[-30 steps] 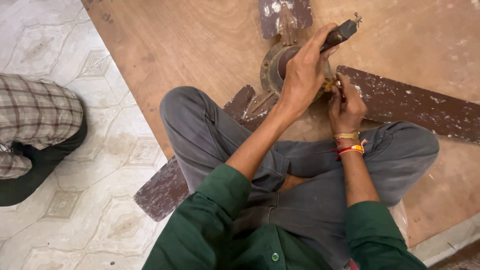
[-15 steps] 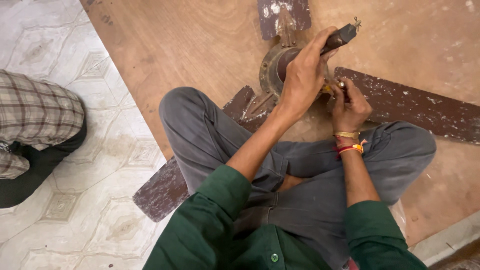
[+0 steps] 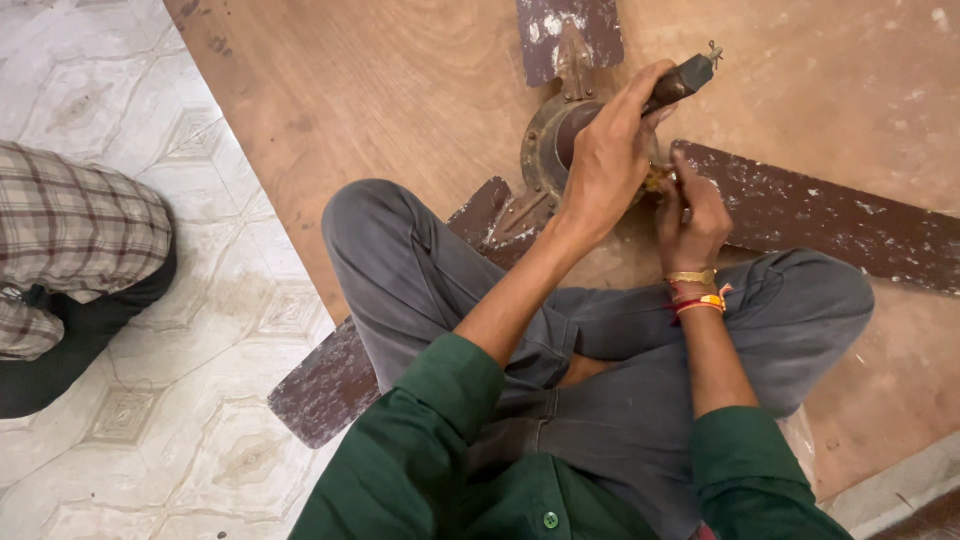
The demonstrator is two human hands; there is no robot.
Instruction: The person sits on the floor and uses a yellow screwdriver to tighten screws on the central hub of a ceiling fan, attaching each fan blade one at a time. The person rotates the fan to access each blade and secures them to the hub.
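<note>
While the person sits cross-legged on the wooden board [image 3: 400, 90], the left hand [image 3: 612, 150] lies wrapped over the top of the ceiling fan motor [image 3: 548, 145], fingers curled around its dark down rod [image 3: 685, 82], which sticks out up and to the right past the knuckles. The right hand [image 3: 692, 215] is closed just beside it, fingertips pinched on something small and yellowish at the motor's right edge; what it is cannot be made out. One motor, one rod and three fan blades show: an upper blade [image 3: 568, 28], a long right blade [image 3: 830, 215] and a lower-left blade [image 3: 335, 385] that runs under the grey-trousered knee [image 3: 400, 250] onto the patterned tile floor [image 3: 130, 90]. The motor sits directly under the left hand, touching both hands, just ahead of the crossed legs. Another person's checked sleeve [image 3: 70, 240] shows at the left edge.
</note>
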